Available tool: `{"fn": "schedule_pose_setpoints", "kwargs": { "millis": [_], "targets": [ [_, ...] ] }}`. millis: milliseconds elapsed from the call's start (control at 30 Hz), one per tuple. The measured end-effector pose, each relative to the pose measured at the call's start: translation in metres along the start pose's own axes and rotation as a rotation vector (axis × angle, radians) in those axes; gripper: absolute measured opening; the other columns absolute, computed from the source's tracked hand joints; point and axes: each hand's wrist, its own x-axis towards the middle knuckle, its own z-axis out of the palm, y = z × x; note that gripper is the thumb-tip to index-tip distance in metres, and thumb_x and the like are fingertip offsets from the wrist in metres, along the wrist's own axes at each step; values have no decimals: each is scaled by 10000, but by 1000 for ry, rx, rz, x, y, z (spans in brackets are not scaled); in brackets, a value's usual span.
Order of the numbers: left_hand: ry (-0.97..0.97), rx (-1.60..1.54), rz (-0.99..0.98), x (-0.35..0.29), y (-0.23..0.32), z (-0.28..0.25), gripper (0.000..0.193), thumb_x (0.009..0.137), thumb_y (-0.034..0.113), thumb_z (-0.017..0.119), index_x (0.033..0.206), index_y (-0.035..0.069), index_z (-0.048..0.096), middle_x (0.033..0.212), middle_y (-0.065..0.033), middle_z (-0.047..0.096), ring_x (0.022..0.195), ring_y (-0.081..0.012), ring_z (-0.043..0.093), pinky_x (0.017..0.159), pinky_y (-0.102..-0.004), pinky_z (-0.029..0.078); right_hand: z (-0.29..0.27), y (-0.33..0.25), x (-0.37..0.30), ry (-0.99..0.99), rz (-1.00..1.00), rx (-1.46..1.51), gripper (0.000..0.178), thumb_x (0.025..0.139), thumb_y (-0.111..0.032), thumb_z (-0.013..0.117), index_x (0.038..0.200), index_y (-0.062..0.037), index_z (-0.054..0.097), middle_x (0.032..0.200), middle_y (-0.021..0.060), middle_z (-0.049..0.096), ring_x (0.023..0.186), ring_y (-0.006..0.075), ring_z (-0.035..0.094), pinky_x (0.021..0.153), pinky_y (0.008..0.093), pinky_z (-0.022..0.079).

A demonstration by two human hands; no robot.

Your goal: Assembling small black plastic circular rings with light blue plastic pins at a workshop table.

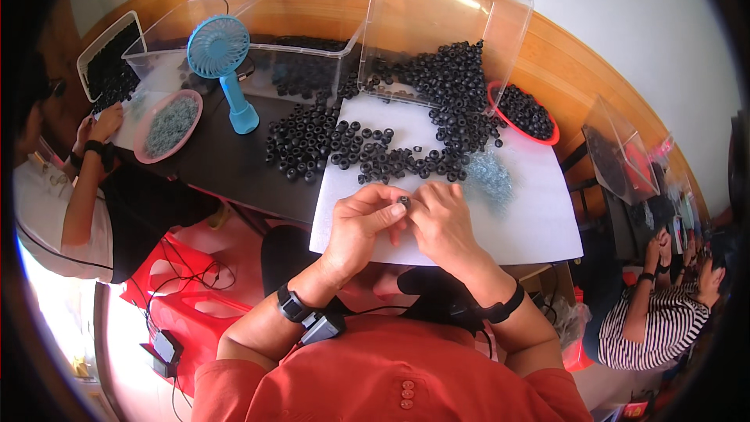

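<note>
Over the near edge of a white sheet [539,227], my hands meet. My left hand [355,227] pinches a small round black part [404,201], with a hole or lighter spot on its face, between thumb and fingers. Close against it, my right hand [444,223] has its fingers bent and pressed together; what they hold, if anything, is hidden. Just beyond my fingers lies a loose band of similar black parts [391,162]. A heap of small clear bluish pieces [490,176] lies to the right of it.
Behind, a clear plastic bin [437,8] lies tipped, spilling black parts. A red bowl [556,137] of them stands right. Left are a blue fan [223,51], a pink bowl [141,144] of clear pieces and another clear bin [301,51]. Co-workers sit on both sides.
</note>
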Motion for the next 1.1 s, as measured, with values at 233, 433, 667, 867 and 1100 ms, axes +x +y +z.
{"fn": "schedule_pose_setpoints", "kwargs": {
  "millis": [233, 433, 667, 867, 1100],
  "targets": [
    [-3, 59, -28, 0, 1, -1, 152, 962, 46, 671, 1096, -24, 658, 921, -84, 683, 728, -137, 633, 599, -273, 535, -5, 4, -7, 78, 175, 196, 149, 784, -72, 690, 922, -66, 635, 894, 90, 591, 904, 307, 576, 785, 425, 411],
    [-13, 145, -49, 2, 4, 2, 162, 964, 31, 660, 1109, -41, 651, 916, -103, 682, 752, -151, 665, 574, -265, 552, -33, 4, 14, 160, 300, 441, 115, 854, -66, 706, 936, -72, 625, 867, 71, 624, 821, 289, 598, 760, 405, 435],
    [-31, 221, -50, 3, -1, 0, 141, 978, 6, 621, 1107, -41, 655, 904, -78, 671, 742, -124, 644, 577, -258, 551, -38, -6, 23, 37, 171, 210, 119, 850, -56, 701, 941, -62, 625, 888, 75, 630, 847, 279, 591, 775, 403, 437],
    [-34, 219, -71, 3, -1, -1, 134, 982, 17, 622, 1101, -38, 653, 878, -59, 661, 716, -105, 620, 567, -245, 535, -35, -6, 24, 65, 137, 247, 113, 850, -63, 701, 930, -66, 620, 854, 67, 628, 813, 286, 587, 755, 405, 424],
    [-35, 214, -97, 3, 1, 1, 130, 981, 24, 628, 1094, -36, 649, 879, -60, 660, 717, -108, 630, 563, -245, 534, -24, -4, 18, 152, 216, 361, 107, 864, -86, 713, 909, -78, 616, 813, 53, 596, 745, 266, 575, 688, 396, 419]
  ]
}}
